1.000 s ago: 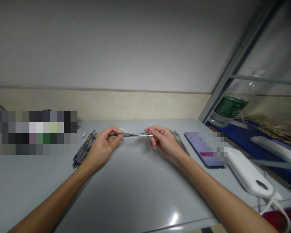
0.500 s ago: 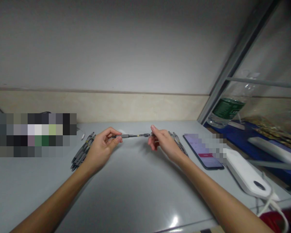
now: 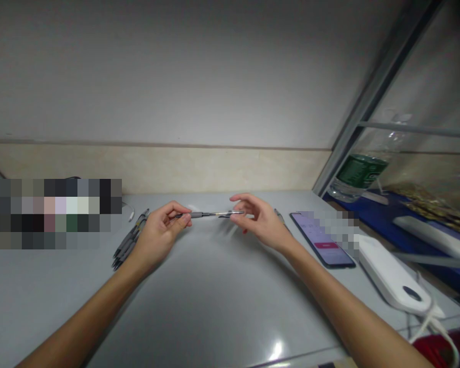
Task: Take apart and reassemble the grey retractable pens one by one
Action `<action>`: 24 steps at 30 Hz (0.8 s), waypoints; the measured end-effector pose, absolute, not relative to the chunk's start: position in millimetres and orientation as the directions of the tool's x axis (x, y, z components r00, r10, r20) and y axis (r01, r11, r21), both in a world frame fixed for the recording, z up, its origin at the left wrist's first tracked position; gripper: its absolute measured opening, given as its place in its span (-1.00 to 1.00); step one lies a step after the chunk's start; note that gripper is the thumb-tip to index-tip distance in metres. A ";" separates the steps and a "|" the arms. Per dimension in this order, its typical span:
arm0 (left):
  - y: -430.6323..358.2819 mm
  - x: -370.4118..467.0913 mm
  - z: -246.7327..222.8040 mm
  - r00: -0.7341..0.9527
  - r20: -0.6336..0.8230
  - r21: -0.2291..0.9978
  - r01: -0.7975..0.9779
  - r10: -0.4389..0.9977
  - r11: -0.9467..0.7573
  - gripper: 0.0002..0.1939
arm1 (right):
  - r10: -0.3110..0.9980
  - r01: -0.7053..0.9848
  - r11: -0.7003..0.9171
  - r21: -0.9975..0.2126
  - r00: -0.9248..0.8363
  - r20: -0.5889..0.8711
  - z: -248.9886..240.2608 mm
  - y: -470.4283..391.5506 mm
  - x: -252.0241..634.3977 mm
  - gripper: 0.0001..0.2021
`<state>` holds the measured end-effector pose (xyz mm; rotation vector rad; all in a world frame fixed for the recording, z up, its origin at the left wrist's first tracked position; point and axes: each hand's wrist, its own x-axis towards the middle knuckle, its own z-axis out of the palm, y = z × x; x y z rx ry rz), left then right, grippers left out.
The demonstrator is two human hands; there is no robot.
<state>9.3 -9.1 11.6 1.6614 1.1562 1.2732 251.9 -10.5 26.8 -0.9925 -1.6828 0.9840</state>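
Note:
A slim pen [image 3: 209, 214] with a grey grip is held level above the table, its left end pinched between the thumb and fingers of my left hand [image 3: 163, 227]. My right hand [image 3: 258, 222] is at the pen's right end, thumb and index finger spread apart around it. Whether its other fingers touch the pen, I cannot tell. Beside my left hand lies a bundle of similar grey pens [image 3: 128, 243], partly covered by that hand. Behind my right wrist, more pens [image 3: 280, 217] show in part.
A phone [image 3: 322, 240] with its screen lit lies on the grey table [image 3: 199, 306] at the right. Next to it is a white device [image 3: 391, 276] with a cable. A water bottle [image 3: 360, 174] stands by the metal frame [image 3: 368, 102]. The far left is blurred out.
My right hand's fingers have spread from a pinch at the pen's right end. A shiny length of the pen now shows there. My left hand holds nearly still.

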 end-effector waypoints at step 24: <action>-10.4 11.1 8.6 0.125 0.241 0.956 0.138 0.963 -0.257 -0.82 | 0.858 0.510 0.513 -0.691 -0.328 0.395 22.4 -15.8 244.9 -0.85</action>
